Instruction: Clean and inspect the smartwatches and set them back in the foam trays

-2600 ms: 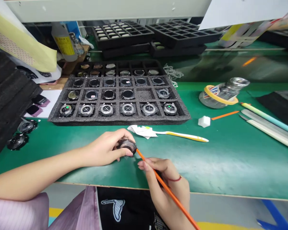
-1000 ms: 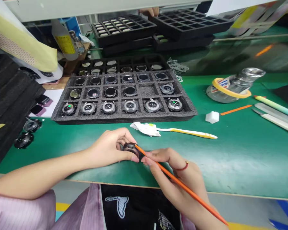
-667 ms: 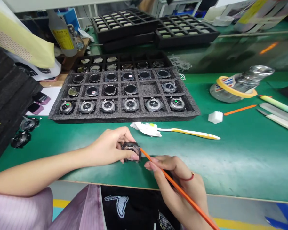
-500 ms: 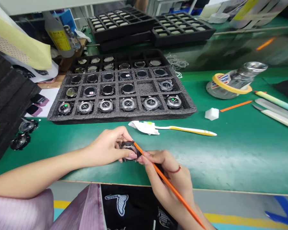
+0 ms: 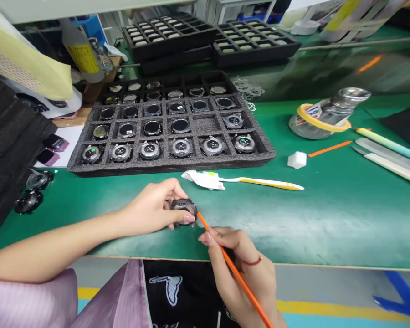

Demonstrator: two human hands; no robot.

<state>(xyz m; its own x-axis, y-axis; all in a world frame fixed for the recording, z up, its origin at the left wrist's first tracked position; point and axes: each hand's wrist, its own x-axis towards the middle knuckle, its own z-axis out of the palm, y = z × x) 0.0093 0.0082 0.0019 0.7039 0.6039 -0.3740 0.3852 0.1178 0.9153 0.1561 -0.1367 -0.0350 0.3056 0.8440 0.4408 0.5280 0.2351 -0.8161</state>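
Observation:
Between the thumb and fingers of my left hand (image 5: 160, 207) is a dark round watch case (image 5: 184, 207), held just above the green bench top. My right hand (image 5: 242, 255) grips a long thin orange stick (image 5: 237, 273) like a pen. The stick's tip meets, or nearly meets, the right edge of the watch case; I cannot tell which. Beyond my hands lies a toothbrush (image 5: 269, 183) with a white tissue (image 5: 205, 180) wrapped around its head end. Behind that sits a black foam tray (image 5: 171, 169) with watch cases in most of its compartments.
On the right are a glass bottle (image 5: 310, 127) with a yellow ring, a white block (image 5: 297, 160), a short orange strip (image 5: 330, 149) and knife-like tools (image 5: 392, 168). Loose watch parts (image 5: 29, 201) lie at left beside stacked black foam (image 5: 7, 150). More trays (image 5: 256, 52) stand behind.
My right hand has drawn back a little toward me, and the orange stick's tip has slid from the top of the watch case to its right edge. My left hand has barely moved.

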